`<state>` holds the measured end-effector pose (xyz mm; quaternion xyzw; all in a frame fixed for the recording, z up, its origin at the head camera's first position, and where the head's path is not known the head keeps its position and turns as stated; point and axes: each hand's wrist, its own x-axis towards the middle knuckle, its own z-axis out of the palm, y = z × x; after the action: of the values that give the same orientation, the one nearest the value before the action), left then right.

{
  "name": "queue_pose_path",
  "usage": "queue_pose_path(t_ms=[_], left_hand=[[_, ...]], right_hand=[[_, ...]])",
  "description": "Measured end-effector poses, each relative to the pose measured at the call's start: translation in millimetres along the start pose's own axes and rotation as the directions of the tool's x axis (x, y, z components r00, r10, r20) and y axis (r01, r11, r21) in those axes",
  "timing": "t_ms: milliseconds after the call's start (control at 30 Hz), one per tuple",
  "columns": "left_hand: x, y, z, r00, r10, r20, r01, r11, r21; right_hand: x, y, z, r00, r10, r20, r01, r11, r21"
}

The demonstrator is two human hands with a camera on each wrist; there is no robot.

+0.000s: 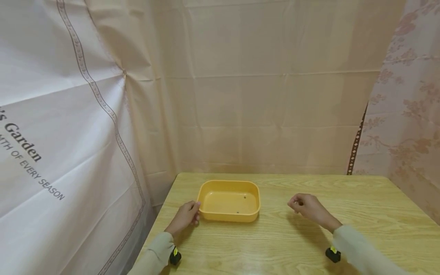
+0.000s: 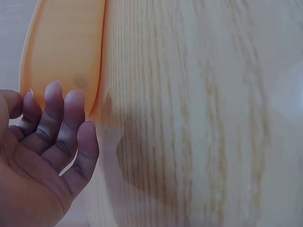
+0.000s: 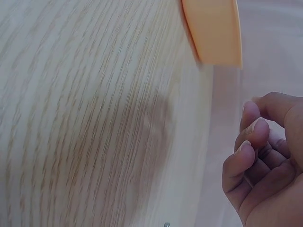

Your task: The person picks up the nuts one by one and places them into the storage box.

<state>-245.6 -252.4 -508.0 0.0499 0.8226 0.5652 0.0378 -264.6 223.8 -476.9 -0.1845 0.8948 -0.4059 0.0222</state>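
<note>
At about 9 o'clock of the scene hangs a white plastic sheet with a dotted border line [image 1: 51, 126], printed in dark letters with the readable fragments "s Garden" and "MTH OF EVERY SEASON", the start of each line cut off by the frame edge; at about 7 o'clock the left hand [image 1: 185, 216] reaches forward from a pale grey-green sleeve [image 1: 154, 255] with a small black and yellow device at the wrist, its fingers [image 2: 64, 113] nearly straight and close together, the tips touching or just beside the left end wall of the shallow rectangular orange plastic tray with rounded corners [image 1: 229, 218]; whether they actually press on it cannot be told, and nothing lies in the palm; the tray sits flat on the light wood-grain table [image 1: 275, 248] near the table's far left corner, at about 6 o'clock in the head view, and holds nothing but two tiny dark specks on its floor; at about 5 o'clock the right hand [image 1: 307, 208] hovers low over the table, well apart from the tray's right end, its fingers [image 3: 248, 142] curled inward toward the thumb in a loose narrow pinch with nothing seen between them; behind the table hangs a creased beige sheet [image 1: 268, 88], and at 3 o'clock a pale curtain with pink floral print [image 1: 409, 107].
</note>
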Motion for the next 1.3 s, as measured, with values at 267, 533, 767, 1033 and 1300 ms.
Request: queue_pose_path(t_ms=[267, 533, 767, 1033, 1300], left_hand=[[-0.7, 1.2, 0.9, 1.000, 0.007, 0.002, -0.007, 1.000, -0.017], [-0.9, 4.2, 0.2, 1.000, -0.002, -0.002, 0.002, 1.000, -0.018], [-0.1, 3.6, 0.2, 1.000, 0.007, 0.003, -0.007, 1.000, -0.014], [0.3, 2.3, 0.6, 1.000, 0.005, 0.007, -0.005, 1.000, -0.024], [-1.0, 1.4, 1.7, 1.000, -0.010, 0.001, 0.010, 0.999, -0.032]], right_hand=[[6.2, -9.5, 7.2, 0.999, -0.050, 0.008, 0.050, 0.999, -0.015], [15.9, -18.9, 17.2, 0.999, -0.052, 0.014, 0.052, 0.999, -0.013], [21.6, -27.4, 24.2, 0.996, -0.073, 0.041, 0.072, 0.997, 0.027], [26.4, -32.2, 33.6, 0.993, -0.104, 0.054, 0.103, 0.995, 0.015], [27.4, -37.3, 41.7, 0.989, -0.139, 0.045, 0.139, 0.990, -0.003]])
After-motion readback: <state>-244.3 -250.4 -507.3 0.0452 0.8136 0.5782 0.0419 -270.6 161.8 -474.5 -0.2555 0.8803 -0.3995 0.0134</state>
